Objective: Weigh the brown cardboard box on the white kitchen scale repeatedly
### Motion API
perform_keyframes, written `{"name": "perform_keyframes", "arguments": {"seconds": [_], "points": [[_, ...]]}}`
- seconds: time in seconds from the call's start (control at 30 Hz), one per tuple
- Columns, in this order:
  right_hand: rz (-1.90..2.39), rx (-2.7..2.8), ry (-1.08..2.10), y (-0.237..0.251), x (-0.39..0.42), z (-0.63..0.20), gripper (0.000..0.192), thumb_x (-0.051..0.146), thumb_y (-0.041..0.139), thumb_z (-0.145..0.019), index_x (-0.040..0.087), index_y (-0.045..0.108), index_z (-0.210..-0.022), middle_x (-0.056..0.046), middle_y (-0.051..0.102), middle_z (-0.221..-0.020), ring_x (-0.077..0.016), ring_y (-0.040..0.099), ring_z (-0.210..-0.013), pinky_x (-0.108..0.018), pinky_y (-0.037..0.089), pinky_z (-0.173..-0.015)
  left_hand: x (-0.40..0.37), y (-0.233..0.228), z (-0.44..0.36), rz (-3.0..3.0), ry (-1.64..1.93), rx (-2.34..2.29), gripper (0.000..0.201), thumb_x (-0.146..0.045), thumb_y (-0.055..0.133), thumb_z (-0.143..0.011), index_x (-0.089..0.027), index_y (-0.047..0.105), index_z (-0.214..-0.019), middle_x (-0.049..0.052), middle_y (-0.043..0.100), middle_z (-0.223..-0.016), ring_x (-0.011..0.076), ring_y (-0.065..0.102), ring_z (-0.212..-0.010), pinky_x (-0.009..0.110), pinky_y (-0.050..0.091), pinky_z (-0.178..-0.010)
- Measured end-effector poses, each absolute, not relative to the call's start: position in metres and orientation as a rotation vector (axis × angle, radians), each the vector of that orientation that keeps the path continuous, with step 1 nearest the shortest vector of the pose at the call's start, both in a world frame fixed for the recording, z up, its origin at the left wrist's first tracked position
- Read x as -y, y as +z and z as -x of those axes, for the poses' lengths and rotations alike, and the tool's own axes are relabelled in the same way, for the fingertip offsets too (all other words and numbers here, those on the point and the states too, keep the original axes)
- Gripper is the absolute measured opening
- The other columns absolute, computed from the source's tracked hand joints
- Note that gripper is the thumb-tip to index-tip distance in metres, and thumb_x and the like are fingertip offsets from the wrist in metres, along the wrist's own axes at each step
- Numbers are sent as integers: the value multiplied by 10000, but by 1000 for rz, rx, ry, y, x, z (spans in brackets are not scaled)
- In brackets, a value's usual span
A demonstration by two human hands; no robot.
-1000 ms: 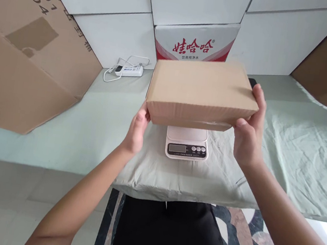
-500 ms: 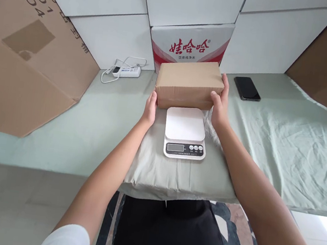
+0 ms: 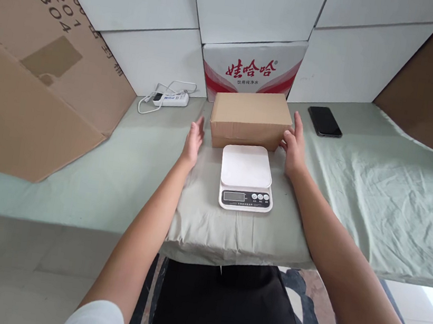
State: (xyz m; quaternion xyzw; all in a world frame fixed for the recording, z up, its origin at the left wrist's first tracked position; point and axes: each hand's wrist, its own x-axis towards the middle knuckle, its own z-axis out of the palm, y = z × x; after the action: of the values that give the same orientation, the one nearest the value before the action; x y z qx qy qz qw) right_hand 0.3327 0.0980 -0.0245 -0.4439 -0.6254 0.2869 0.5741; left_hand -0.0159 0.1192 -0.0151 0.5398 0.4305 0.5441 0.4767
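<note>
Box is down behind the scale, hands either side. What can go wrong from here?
1. The box sits right behind the scale, close or touching; a nudge forward could push it onto the platform and disturb a reading.
2. The right hand touches the box's end, the left hand is just clear; an uneven pull-back may skew the box.
3. The scale rests on wrinkled cloth over a padded edge, so it may not sit level.

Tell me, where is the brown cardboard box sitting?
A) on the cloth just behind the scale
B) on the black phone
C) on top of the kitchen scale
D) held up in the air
A: the cardboard box rests on the cloth right behind the scale, whose white platform is bare.
</note>
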Motion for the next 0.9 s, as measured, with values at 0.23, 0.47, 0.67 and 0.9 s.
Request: {"name": "perform_keyframes", "arguments": {"seconds": [0.23,0.47,0.67,0.9], "points": [[1058,1373,776,-30,-103,-317,1096,909,640,-799,504,324,-1767,80,376,-1909,-318,342,-1794,-619,336,-1473,-112,-19,-8,-1379,1222,-940,1123,-1097,402,-846,-332,607,-1643,96,556,-1814,345,371,-1790,555,274,-1487],[988,1423,596,14,-74,-291,1133,955,595,-839,435,281,-1795,18,357,-1912,-322,185,-1851,-575,166,-1536,-91,13,-9,-1525,1417,-853,1052,-1058,464,-873,-378,572,-1670,57,538,-1828,303,295,-1822,490,264,-1493],[1013,1470,429,42,-14,-300,1069,956,547,-900,520,209,-1817,89,252,-1948,-349,129,-1862,-575,228,-1537,-25,40,-5,-1581,1388,-790,974,-1001,356,-960,-393,544,-1697,33,534,-1832,330,343,-1802,489,344,-1466],[995,1479,415,12,26,-312,983,873,598,-952,499,263,-1797,20,349,-1908,-408,238,-1829,-677,302,-1496,27,23,-3,-1508,1297,-816,924,-950,384,-1000,-331,613,-1647,97,575,-1795,394,447,-1742,558,404,-1433]]}}
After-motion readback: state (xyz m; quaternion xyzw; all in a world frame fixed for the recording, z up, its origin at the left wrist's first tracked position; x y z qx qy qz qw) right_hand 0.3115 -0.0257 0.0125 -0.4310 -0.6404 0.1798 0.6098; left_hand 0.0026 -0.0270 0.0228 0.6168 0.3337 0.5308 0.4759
